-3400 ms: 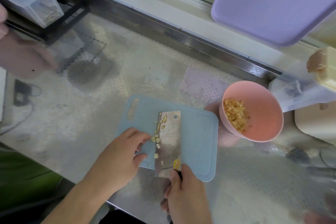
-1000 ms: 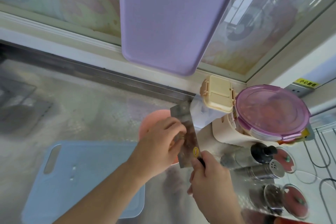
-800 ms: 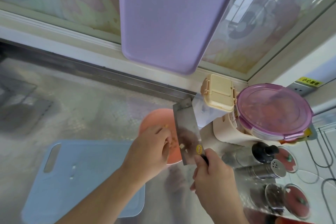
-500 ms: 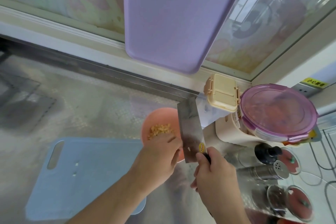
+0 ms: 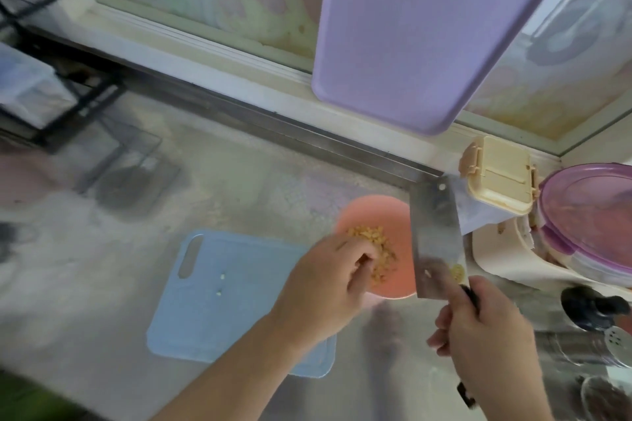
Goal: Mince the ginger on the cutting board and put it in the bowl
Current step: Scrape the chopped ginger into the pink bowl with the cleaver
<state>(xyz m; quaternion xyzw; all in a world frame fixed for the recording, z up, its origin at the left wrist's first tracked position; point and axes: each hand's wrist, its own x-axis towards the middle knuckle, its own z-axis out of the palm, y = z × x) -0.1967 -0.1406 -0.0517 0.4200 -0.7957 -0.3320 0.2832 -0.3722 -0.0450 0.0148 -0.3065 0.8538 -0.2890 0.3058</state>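
A pink bowl [image 5: 367, 212] on the steel counter holds a heap of minced ginger [image 5: 376, 249]. My left hand [image 5: 325, 284] hovers over the bowl's near left rim, fingers loosely curled, holding nothing that I can see. My right hand [image 5: 485, 335] grips the black handle of a cleaver [image 5: 436, 236], whose flat blade stands upright at the bowl's right side. The light blue cutting board [image 5: 219, 301] lies left of the bowl with two small ginger bits [image 5: 220, 284] on it.
A purple board [image 5: 427, 27] leans against the window at the back. Right of the bowl stand a beige-lidded container [image 5: 497, 174], a purple-lidded tub [image 5: 591, 215] and shakers [image 5: 595, 311]. A black wire rack [image 5: 51, 79] stands far left.
I carried the ginger on the cleaver from the board to the bowl and wiped it off with my left hand. My left hand has since drawn back from the blade; the view shifted.
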